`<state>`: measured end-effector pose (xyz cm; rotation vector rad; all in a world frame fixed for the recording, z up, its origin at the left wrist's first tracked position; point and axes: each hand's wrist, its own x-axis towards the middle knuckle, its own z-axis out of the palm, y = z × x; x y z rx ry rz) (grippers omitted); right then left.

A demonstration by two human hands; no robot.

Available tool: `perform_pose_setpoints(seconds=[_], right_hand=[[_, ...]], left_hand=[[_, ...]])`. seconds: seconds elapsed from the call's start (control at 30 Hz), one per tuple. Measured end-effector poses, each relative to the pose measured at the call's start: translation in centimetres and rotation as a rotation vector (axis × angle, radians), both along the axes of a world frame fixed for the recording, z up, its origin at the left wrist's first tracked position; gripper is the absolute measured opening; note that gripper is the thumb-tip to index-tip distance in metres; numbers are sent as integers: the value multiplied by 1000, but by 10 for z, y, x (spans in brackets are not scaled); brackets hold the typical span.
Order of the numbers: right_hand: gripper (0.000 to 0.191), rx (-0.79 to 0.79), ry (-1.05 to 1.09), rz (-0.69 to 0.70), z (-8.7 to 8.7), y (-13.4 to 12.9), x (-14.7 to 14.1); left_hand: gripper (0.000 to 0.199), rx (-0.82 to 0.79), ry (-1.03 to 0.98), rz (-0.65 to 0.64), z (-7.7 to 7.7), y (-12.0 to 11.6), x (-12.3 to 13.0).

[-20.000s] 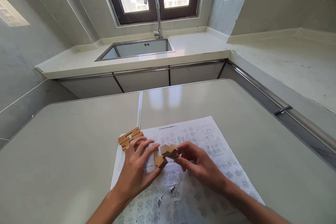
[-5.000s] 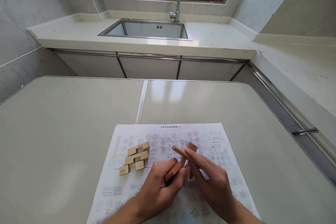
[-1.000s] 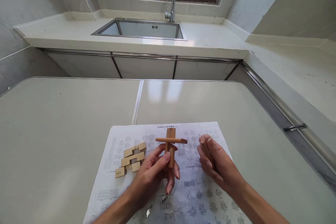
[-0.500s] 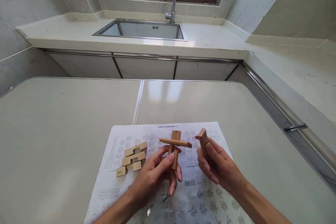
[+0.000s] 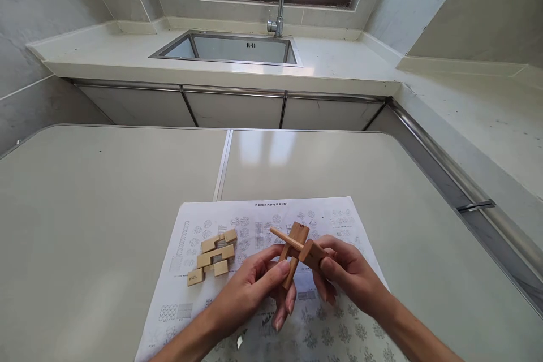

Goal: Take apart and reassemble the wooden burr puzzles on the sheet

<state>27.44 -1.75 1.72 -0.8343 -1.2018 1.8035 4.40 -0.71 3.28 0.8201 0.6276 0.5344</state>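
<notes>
My left hand (image 5: 267, 283) pinches crossed wooden puzzle pieces (image 5: 299, 232) between thumb and fingers, above the printed sheet. A thin wooden stick (image 5: 283, 236) runs crosswise through them. In my right hand (image 5: 345, 266) is a wooden block (image 5: 312, 254), gripped by thumb and fingers. Its near end meets the crossed pieces at the stick's right end; whether they interlock I cannot tell. Left of my hands, several paler notched wooden pieces (image 5: 215, 257) lie in a stepped group on the sheet.
The printed diagram sheet (image 5: 169, 305) lies on a pale table (image 5: 85, 209) with a seam strip (image 5: 223, 167). Past the table's far edge stands a counter with a sink (image 5: 241, 48) and a faucet (image 5: 278, 22). Another counter (image 5: 487, 107) runs along the right.
My right hand has moved left, bringing its block against the crossed pieces. My left hand has tilted those pieces to the right. The pale notched pieces stay put.
</notes>
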Motion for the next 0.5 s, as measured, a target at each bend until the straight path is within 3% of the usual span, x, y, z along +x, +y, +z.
perform_pose_setpoints(seconds=[0.3, 0.5], right_hand=[[43, -20, -13, -69, -2, -2, -4], [31, -51, 5, -58, 3, 0, -6]], left_hand=[[40, -167, -156, 23, -4, -1, 1], [34, -155, -185, 52, -5, -1, -1]])
